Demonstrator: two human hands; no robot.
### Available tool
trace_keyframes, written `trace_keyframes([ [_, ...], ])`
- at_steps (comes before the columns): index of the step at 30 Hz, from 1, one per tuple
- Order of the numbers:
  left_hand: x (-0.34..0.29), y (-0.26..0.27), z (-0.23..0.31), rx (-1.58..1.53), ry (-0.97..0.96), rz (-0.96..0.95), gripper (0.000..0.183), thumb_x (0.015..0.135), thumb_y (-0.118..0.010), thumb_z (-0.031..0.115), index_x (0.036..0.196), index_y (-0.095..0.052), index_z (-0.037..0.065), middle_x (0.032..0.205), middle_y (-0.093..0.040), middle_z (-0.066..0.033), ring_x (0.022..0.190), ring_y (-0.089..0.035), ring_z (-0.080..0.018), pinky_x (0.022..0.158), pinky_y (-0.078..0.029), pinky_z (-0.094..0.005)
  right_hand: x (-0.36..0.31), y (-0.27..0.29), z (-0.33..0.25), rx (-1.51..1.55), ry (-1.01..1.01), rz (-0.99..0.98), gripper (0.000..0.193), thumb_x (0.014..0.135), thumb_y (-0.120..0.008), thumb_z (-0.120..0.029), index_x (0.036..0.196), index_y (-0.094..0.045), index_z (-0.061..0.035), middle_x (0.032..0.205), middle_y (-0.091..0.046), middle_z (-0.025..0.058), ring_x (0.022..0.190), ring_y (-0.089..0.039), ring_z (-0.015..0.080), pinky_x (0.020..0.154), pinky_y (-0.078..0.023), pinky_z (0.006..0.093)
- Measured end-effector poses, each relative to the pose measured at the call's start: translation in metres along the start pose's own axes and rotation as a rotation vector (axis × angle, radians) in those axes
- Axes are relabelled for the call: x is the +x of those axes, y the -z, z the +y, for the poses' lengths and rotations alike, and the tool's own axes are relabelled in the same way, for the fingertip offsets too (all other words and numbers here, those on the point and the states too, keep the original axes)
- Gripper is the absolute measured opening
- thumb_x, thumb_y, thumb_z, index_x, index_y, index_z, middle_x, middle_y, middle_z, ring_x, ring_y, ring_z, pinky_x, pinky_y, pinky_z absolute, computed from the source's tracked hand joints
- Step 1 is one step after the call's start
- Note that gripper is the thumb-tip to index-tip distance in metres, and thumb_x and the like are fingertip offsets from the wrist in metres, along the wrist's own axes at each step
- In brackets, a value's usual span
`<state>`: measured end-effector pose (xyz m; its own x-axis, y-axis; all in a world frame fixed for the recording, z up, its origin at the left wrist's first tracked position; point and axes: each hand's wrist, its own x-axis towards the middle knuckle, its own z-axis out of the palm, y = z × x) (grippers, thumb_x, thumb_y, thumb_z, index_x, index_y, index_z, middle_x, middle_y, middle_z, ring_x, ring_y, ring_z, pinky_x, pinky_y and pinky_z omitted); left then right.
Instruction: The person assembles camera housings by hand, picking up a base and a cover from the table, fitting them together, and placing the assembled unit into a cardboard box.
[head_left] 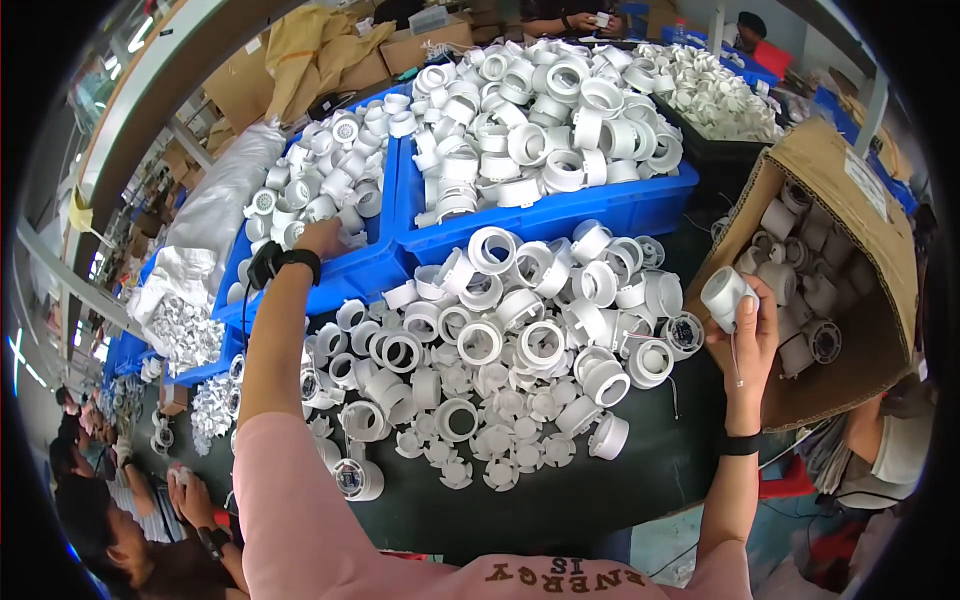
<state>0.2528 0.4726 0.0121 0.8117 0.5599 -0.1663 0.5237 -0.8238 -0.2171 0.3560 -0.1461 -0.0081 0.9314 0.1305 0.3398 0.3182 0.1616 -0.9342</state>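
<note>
Barely begun: right hand (pixel 752 335) grasping one white housing (pixel 727 293) at right by the cardboard box (pixel 850 200), left hand (pixel 320 238) reaching into the upper-left blue bin (pixel 350 275), grip hidden, heap (pixel 500 360) unsorted mid-frame on counter (pixel 560 500).

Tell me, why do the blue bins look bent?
Head view: the fisheye lens curves straight edges near the rim, so the blue bins bow; corners go black; the white rings are bright and sharp; the left hand and right hand look clear, without blur.
</note>
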Motion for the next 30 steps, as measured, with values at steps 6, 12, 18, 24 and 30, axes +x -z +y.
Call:
trace_keyframes([
  [6, -0.050, 0.029, 0.004, -0.282, 0.134, 0.697, 0.068, 0.064, -0.078, 0.034, 0.116, -0.050, 0.002, 0.104, -0.062, -0.0215, 0.097, -0.060, -0.0368, 0.086, -0.048, -0.0420, -0.022, -0.007, -0.025, 0.092, -0.031, -0.057, 0.044, 0.095, -0.052, -0.038, 0.119, -0.050, -0.0023, 0.091, -0.060, 0.0045, 0.065, -0.056, 0.0081, 0.048, -0.042, 0.0192],
  [12, -0.128, 0.074, 0.058, -0.829, -0.252, 0.580, 0.062, 0.062, -0.080, 0.032, 0.110, -0.053, 0.004, 0.091, -0.063, -0.0162, 0.083, -0.060, -0.0256, 0.076, -0.048, -0.0363, -0.073, -0.024, -0.049, 0.145, -0.181, -0.276, 0.041, 0.094, -0.054, -0.035, 0.120, -0.052, -0.0034, 0.091, -0.062, 0.0038, 0.066, -0.058, 0.0076, 0.043, -0.041, 0.0174],
  [18, -0.191, 0.029, 0.148, -0.509, -0.292, 0.458, 0.059, 0.063, -0.082, 0.040, 0.103, -0.056, 0.005, 0.088, -0.060, -0.0114, 0.086, -0.058, -0.0218, 0.079, -0.046, -0.0334, -0.133, -0.073, -0.061, 0.221, -0.456, -0.699, 0.037, 0.091, -0.060, -0.026, 0.121, -0.055, -0.0053, 0.085, -0.061, 0.0035, 0.057, -0.057, 0.0058, 0.043, -0.044, 0.0173],
  [24, -0.210, 0.013, 0.123, -0.929, -0.167, 0.494, 0.065, 0.073, -0.073, 0.052, 0.105, -0.053, -0.001, 0.086, -0.063, -0.0149, 0.078, -0.062, -0.0261, 0.068, -0.049, -0.0346, -0.154, -0.076, -0.058, 0.336, -0.507, -0.737, 0.046, 0.090, -0.062, -0.018, 0.131, -0.045, -0.0077, 0.101, -0.057, 0.0040, 0.071, -0.054, 0.0075, 0.058, -0.047, 0.0217],
  [30, -0.324, 0.032, 0.169, -2.333, -0.161, -0.202, 0.043, 0.087, -0.059, 0.030, 0.115, -0.050, -0.001, 0.113, -0.059, -0.0149, 0.105, -0.059, -0.0310, 0.088, -0.051, -0.0443, -0.179, -0.078, -0.070, 0.287, -0.414, -0.818, 0.053, 0.086, -0.062, -0.004, 0.135, -0.041, -0.0076, 0.107, -0.052, 0.0048, 0.084, -0.056, 0.0106, 0.064, -0.049, 0.0235],
])
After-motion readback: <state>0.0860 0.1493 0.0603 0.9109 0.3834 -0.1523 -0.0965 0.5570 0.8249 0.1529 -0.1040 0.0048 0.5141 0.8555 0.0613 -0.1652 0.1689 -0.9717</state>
